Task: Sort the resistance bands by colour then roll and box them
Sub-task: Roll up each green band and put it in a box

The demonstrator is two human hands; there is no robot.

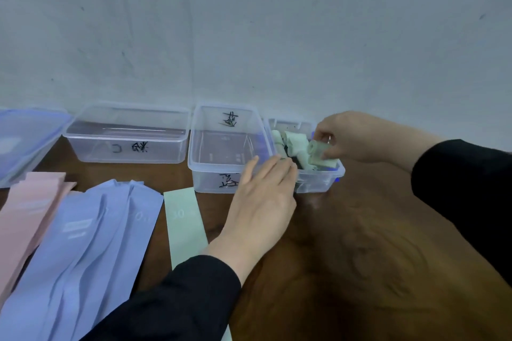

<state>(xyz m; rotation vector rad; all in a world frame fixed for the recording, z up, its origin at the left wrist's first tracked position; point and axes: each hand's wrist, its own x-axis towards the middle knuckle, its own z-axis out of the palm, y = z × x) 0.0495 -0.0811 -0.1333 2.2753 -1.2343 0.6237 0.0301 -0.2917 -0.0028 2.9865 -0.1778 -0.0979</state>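
Right hand (350,137) pinching a rolled pale-green resistance band (318,151) over the crowded far-right clear plastic box (321,180). Left hand (263,191) flat, fingers together, steadying the near rim. Likely to unroll or spill out if released loosely. Flat pale-green band (184,225) waiting near left.

the bench (346,243) is dark brown wood, polished and faintly glossy. the three boxes (127,135) are clear, smooth plastic with a soft sheen. the flat bands (83,243) at 8 o'clock look like thin matt rubbery sheet. the wall (249,36) at 12 o'clock is matt, scuffed paint.
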